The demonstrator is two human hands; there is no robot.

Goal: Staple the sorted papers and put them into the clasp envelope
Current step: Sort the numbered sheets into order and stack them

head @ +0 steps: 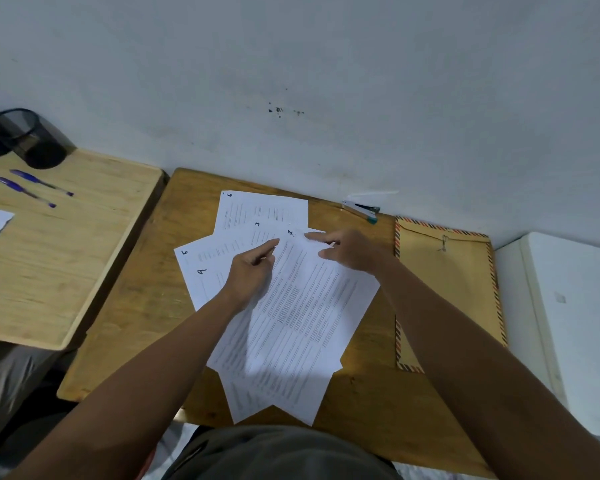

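Our right hand (349, 249) pinches the top corner of the uppermost sheet between thumb and fingertips; our left hand (252, 271), fingers loosely curled and index extended, presses the fanned papers (291, 306) beside it. The white printed sheets lie splayed mid-desk, handwritten numbers 3, 4, 5 and 6 at their corners. Just right lies the flat brown clasp envelope (447, 289), striped along its border, string tie near its top. A stapler (361, 208) rests by the wall on the worn wooden desk (132, 306).
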